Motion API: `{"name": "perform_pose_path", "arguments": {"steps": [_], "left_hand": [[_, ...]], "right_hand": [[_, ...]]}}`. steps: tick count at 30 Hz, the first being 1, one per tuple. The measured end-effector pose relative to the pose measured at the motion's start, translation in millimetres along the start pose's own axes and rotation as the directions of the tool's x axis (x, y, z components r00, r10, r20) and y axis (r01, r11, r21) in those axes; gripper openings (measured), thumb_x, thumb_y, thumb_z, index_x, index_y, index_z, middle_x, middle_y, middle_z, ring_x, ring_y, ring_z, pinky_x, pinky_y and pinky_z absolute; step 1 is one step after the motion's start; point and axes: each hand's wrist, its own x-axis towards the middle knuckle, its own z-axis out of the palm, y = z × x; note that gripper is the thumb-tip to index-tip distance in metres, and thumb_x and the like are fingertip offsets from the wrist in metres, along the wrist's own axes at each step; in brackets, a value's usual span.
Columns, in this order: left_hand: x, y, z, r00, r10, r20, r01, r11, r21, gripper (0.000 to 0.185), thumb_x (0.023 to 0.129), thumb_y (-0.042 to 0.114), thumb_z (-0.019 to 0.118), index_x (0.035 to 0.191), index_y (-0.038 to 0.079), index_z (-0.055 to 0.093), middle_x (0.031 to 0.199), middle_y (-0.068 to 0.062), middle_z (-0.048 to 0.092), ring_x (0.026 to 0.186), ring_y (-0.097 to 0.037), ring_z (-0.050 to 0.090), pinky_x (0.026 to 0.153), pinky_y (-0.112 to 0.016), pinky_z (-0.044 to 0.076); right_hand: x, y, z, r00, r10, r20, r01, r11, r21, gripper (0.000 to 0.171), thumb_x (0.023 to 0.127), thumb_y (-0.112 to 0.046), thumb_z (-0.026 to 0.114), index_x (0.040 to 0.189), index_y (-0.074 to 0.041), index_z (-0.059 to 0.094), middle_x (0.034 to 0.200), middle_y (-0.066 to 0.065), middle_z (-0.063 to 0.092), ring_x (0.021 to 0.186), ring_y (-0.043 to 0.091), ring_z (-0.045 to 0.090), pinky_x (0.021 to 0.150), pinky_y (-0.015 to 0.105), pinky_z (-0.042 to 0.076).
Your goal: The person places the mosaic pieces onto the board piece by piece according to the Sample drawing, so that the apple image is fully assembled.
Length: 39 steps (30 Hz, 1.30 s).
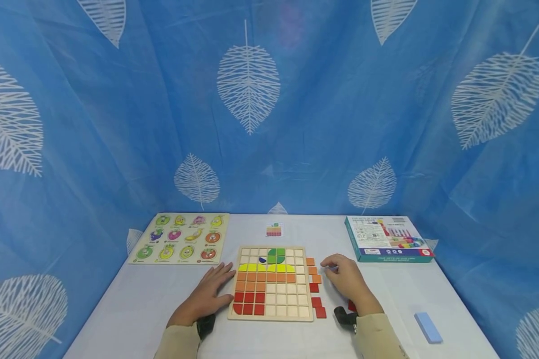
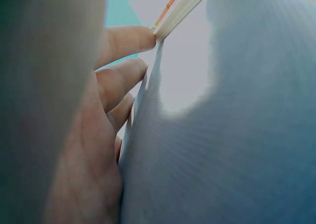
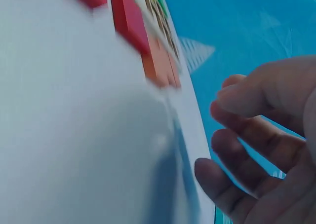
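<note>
A wooden grid board [image 1: 292, 300] lies on the white table, partly filled with tiles. Green tiles [image 1: 276, 256] and a small dark blue tile [image 1: 262, 260] lie near its top, above a row of yellow tiles [image 1: 271, 268]. Orange tiles [image 1: 255, 276] follow below, then red tiles [image 1: 249, 297] at the lower left. My left hand [image 1: 205, 295] rests flat at the board's left side, fingers spread, touching its edge. To the right of the board hovers my right hand [image 1: 347, 281], fingers loosely bent, nothing visible in them. Nearest to it are loose orange tiles [image 1: 316, 279].
Loose red tiles [image 1: 316, 302] lie along the board's right edge. A pattern card [image 1: 275, 230] lies behind the board. Further out are a fruit picture board [image 1: 186, 247] at left, a flat box [image 1: 388, 239] and a blue block [image 1: 428, 327] at right.
</note>
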Motion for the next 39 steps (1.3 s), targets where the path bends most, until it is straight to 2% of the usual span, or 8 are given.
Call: {"name": "perform_pose_path", "arguments": {"steps": [2,6,11,15,23,35,39], "left_hand": [[-1.0,-1.6,-0.6,1.0,0.0,-0.001,0.0,1.0,0.001,0.071,0.09,0.031,0.073,0.155,0.01,0.054,0.167,-0.006,0.038,0.157,-0.032,0.022,0.126,-0.056,0.012],[-2.5,-4.1,-1.9,1.0,0.001,-0.005,-0.001,1.0,-0.008,0.071,0.09,0.031,0.073,0.155,0.011,0.054,0.167,-0.006,0.038,0.157,-0.032,0.022,0.126,-0.056,0.012],[-3.5,-4.3,-1.8,1.0,0.002,-0.001,-0.002,1.0,-0.021,0.072,0.09,0.032,0.073,0.156,0.011,0.054,0.167,-0.007,0.038,0.157,-0.033,0.021,0.126,-0.057,0.011],[-4.1,-3.6,-1.3,1.0,-0.003,0.002,0.004,1.0,-0.02,0.072,0.09,0.032,0.073,0.155,0.011,0.054,0.167,-0.007,0.038,0.157,-0.033,0.021,0.126,-0.057,0.011],[-3.2,-2.2,-0.8,1.0,-0.001,-0.001,0.001,1.0,-0.005,0.071,0.09,0.032,0.073,0.156,0.011,0.053,0.167,-0.006,0.037,0.157,-0.033,0.021,0.126,-0.058,0.012],[-1.3,-1.9,2.1,1.0,0.008,0.003,-0.008,1.0,-0.019,0.072,0.09,0.032,0.073,0.156,0.011,0.054,0.167,-0.006,0.037,0.157,-0.033,0.021,0.125,-0.059,0.012],[0.1,-1.6,0.7,1.0,0.004,0.001,-0.004,1.0,-0.017,0.072,0.09,0.033,0.074,0.156,0.012,0.053,0.167,-0.006,0.037,0.157,-0.033,0.021,0.125,-0.059,0.012]], "right_hand": [[-1,6,-3,0.999,0.029,0.019,-0.029,1.0,-0.003,0.022,0.09,0.005,0.075,0.103,-0.013,0.077,0.114,0.003,0.072,0.108,0.025,0.066,0.098,0.052,0.055],[0,8,-3,0.997,0.016,0.082,-0.018,1.0,0.024,0.025,0.088,0.006,0.075,0.104,-0.013,0.077,0.117,0.002,0.071,0.119,0.031,0.063,0.106,0.057,0.049],[-2,5,4,0.987,-0.002,0.16,-0.006,0.999,0.047,0.028,0.084,0.005,0.079,0.098,-0.019,0.076,0.106,-0.007,0.067,0.105,0.022,0.061,0.101,0.052,0.052],[-3,2,8,0.982,-0.021,0.189,0.013,0.999,0.047,0.029,0.081,0.008,0.079,0.093,-0.018,0.074,0.099,-0.008,0.064,0.096,0.02,0.058,0.095,0.049,0.053],[-6,1,11,0.984,0.002,0.18,-0.007,1.0,0.026,0.024,0.086,0.003,0.077,0.092,-0.02,0.074,0.099,-0.008,0.065,0.097,0.019,0.059,0.098,0.05,0.053],[-9,5,8,0.991,0.017,0.135,-0.018,1.0,0.005,0.022,0.084,0.003,0.08,0.094,-0.017,0.075,0.096,-0.007,0.067,0.089,0.018,0.058,0.088,0.043,0.057],[-9,3,8,0.993,0.006,0.121,-0.007,1.0,0.008,0.021,0.085,0.001,0.082,0.095,-0.017,0.076,0.097,-0.008,0.067,0.089,0.017,0.059,0.088,0.043,0.057]]}}
